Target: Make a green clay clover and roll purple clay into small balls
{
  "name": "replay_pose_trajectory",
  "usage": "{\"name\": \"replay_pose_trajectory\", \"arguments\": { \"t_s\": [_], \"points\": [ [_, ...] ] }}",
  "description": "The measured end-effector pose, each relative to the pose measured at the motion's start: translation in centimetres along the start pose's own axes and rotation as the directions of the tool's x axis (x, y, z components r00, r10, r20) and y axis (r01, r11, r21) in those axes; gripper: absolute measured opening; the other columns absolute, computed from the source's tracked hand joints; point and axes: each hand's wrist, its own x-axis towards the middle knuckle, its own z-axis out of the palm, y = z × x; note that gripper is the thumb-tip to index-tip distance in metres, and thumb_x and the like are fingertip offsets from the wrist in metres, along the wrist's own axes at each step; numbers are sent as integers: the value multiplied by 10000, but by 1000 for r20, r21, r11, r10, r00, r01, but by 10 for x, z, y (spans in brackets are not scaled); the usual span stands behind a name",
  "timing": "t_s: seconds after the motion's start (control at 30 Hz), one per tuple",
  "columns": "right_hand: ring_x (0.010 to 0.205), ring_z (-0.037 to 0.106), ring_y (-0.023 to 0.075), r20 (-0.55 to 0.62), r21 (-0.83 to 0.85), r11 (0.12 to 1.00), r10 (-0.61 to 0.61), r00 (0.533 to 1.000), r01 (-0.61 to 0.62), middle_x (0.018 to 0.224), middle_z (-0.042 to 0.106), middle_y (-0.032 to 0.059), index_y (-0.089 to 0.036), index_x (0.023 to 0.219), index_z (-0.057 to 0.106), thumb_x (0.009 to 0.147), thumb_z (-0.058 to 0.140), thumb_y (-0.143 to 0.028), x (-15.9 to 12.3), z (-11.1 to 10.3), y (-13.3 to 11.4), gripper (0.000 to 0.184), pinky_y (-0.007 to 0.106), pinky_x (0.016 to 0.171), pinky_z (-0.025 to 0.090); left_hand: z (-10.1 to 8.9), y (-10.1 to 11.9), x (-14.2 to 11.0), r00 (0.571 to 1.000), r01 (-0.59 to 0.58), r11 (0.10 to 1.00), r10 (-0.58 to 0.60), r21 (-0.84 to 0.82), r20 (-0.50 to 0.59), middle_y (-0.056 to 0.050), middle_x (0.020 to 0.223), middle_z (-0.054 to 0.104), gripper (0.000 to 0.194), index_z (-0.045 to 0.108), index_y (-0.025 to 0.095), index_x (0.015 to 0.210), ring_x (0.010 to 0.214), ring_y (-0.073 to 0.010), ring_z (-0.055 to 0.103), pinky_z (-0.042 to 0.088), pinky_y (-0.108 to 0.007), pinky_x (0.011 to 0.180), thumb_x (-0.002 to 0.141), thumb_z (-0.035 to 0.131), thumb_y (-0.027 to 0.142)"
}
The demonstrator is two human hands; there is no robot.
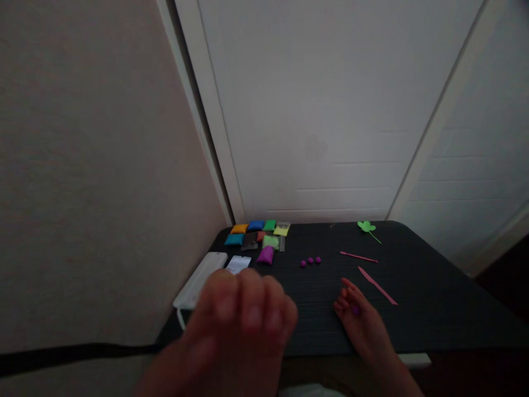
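3 balls [311, 260] set on counter [314, 292]; 4th ball [356, 310], not yet down, in R hand [364, 322] w/ fingers curled; L hand's [248, 311] grip unclear.

Beside a plain grey wall [103, 165] stands a white panel [322, 82] bearing a faint heart pattern [316, 149].

There are nine packets [271, 242], four purple balls [310, 260], two pink tools [376, 284] and one flower [366, 226].
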Motion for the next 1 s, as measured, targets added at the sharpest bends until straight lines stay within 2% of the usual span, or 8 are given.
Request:
{"name": "replay_pose_trajectory", "arguments": {
  "t_s": [0.17,0.5,0.6,0.7,0.77,0.87,0.93,1.0],
  "points": [
    [580,449,66,39,31,999,10,999,-11,696,515,-35,-228,957,560,737,566,-227,0,-4,1,220,212,578,418,45,4,-3,990,134,989,-132,-61,45,6,600,451,116,467,194,623,584,-114,464,394,-261,548,583,502,91],
    [590,516,103,-7,-174,983,-62,998,60,685,565,-13,-217,927,586,716,589,-236,-4,-1,-1,212,253,557,458,31,-6,8,945,279,959,-266,-43,191,5,607,430,73,453,166,604,637,-130,473,382,-277,615,647,510,179],
    [649,561,122,8,-281,941,-194,981,188,744,605,2,-234,922,591,723,586,-252,-11,11,-2,200,290,652,477,6,-28,25,956,288,957,-286,-34,60,-3,632,462,158,457,156,583,682,-130,498,390,-280,674,727,474,219],
    [847,579,156,58,-334,895,-293,954,295,936,621,24,-249,959,589,717,598,-242,-23,36,-2,242,339,849,423,-32,-61,48,913,261,965,-251,-12,-320,-15,773,549,110,528,169,701,786,-135,537,394,-274,737,746,479,257],
    [1049,503,189,246,-481,759,-363,899,438,1103,577,36,-253,1012,587,735,570,-233,-32,58,0,278,378,979,312,-54,-79,60,877,332,943,-305,8,-372,-60,966,572,219,554,168,852,937,-170,530,382,-297,813,763,458,344],
    [1189,386,206,660,-583,472,-198,724,661,1251,481,-7,-312,1119,528,781,472,-216,-46,91,6,356,420,1034,216,-73,-95,71,840,481,877,-453,22,-298,-104,1192,492,431,520,165,1030,1135,-211,430,323,-352,924,789,355,482],
    [1224,341,215,756,-546,382,-158,635,745,1308,414,-15,-323,1184,464,793,443,-242,-52,107,8,400,426,1037,198,-77,-99,72,843,504,860,-469,78,-263,-100,1246,457,487,488,183,1096,1201,-218,365,276,-393,967,800,292,517],
    [1259,276,233,770,-509,353,-220,598,785,1343,362,-19,-323,1229,406,793,444,-344,-54,116,9,438,444,1046,147,-77,-101,70,878,454,876,-409,161,-250,-82,1268,444,446,468,209,1135,1236,-204,317,226,-395,1004,814,306,474]
  ]
}}
